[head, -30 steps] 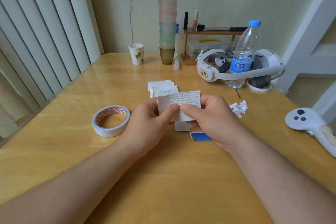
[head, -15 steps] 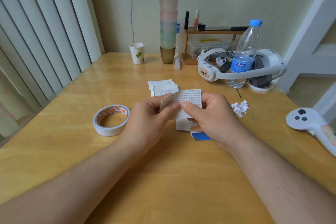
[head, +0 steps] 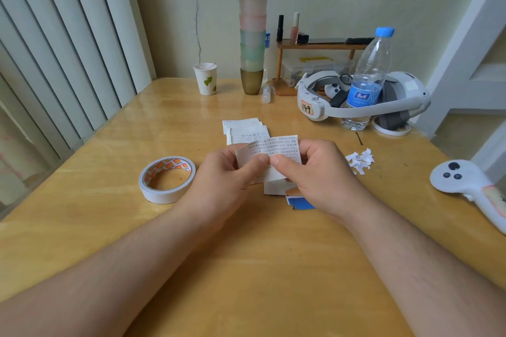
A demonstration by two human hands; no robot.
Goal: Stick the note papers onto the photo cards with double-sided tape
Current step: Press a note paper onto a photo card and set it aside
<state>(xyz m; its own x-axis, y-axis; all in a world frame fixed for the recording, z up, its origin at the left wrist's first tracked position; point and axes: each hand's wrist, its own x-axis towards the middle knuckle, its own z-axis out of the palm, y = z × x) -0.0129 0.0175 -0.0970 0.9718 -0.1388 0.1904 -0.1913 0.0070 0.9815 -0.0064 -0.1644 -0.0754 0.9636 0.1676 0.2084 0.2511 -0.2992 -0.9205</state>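
Observation:
A printed note paper (head: pixel 276 146) is held up above the table's middle, its left edge bent forward. My left hand (head: pixel 227 175) pinches its left side and my right hand (head: pixel 317 172) pinches its lower middle, thumbs nearly touching. Under my right hand lie photo cards (head: pixel 299 203), one blue and partly hidden, with a white one (head: pixel 275 186) above it. A small stack of other note papers (head: pixel 246 130) lies just behind my hands. The roll of double-sided tape (head: pixel 167 179) lies flat on the table to the left of my left hand.
Torn white paper scraps (head: pixel 360 161) lie right of my hands. A white controller (head: pixel 471 186) sits at the right edge. Behind stand a headset (head: pixel 361 101), a water bottle (head: pixel 368 76), a tall stack of cups (head: pixel 253 24), a paper cup (head: pixel 206 79) and a small wooden shelf (head: pixel 315 46).
The note paper's left edge has curled forward under my left fingers, and both thumbs have closed in on the paper's middle. The hands stay at the same spot.

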